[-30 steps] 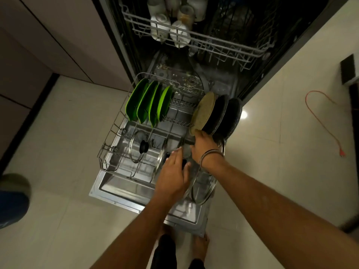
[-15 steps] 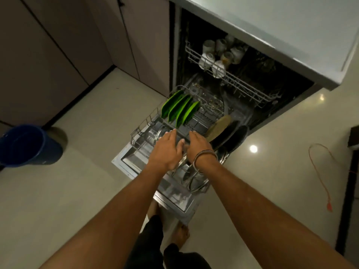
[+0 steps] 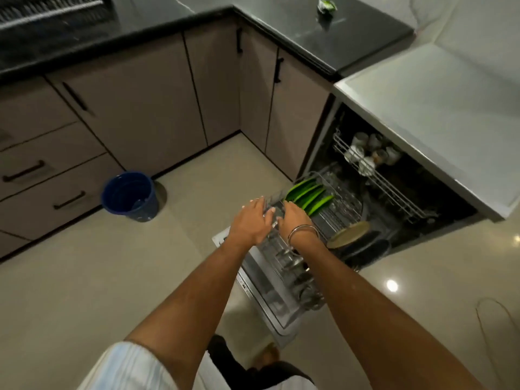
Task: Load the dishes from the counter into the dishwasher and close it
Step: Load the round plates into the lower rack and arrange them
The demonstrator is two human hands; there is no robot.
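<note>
The dishwasher (image 3: 422,114) stands open at the right, its lower rack (image 3: 342,198) pulled out over the lowered door (image 3: 270,308). Several green plates (image 3: 308,197) stand in the rack's back left. A tan plate (image 3: 349,235) and dark plates (image 3: 368,244) stand at its right, and glass lids (image 3: 291,261) sit in the front rows. Cups (image 3: 368,154) fill the upper rack. My left hand (image 3: 250,220) and my right hand (image 3: 295,220), which wears a bangle, lie side by side, palms down with fingers stretched out. They touch the rack's left rim beside the green plates and hold nothing.
A blue bucket (image 3: 129,197) stands on the floor by the drawers at left. A black counter (image 3: 309,29) with a small green and white object (image 3: 326,5) runs along the back. A cable (image 3: 495,319) lies on the floor at right. My feet (image 3: 270,354) are by the door's front corner.
Both hands have left the lids and the tan plate and moved across to the rack's left rim by the green plates. The view has lifted and swung left, showing the counter and cabinets.
</note>
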